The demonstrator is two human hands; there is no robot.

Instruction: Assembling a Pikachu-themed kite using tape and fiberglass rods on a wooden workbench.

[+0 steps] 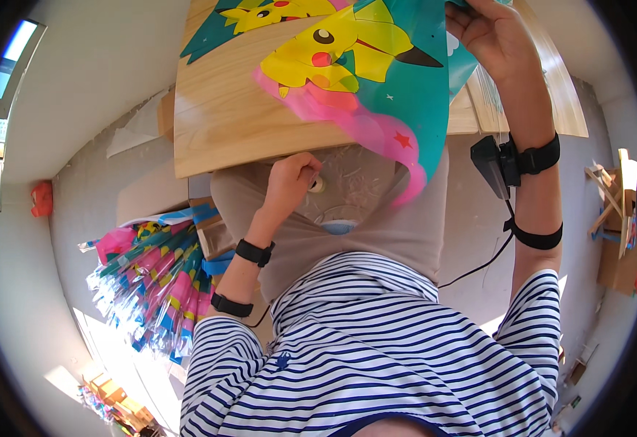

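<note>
A glossy printed plastic sheet (424,95), teal and pink with a yellow cartoon figure, hangs curved over the table's near edge. My right hand (494,36) is raised at the top right, its fingers curled on the sheet's teal upper part. The pink lower end of the sheet dangles in front of my lap, slightly blurred. My left hand (293,178) is closed just below the table edge, thumb against fingers. A small pale round thing (317,183) shows beside its fingertips; whether it is held cannot be made out.
Another printed sheet (260,16) lies on the wooden table (231,109). At my left stands a box (216,240) beside a large bundle of folded printed sheets (158,273). A black strapped device (489,166) with a cable sits on my right forearm. Cardboard and wood pieces (613,218) stand far right.
</note>
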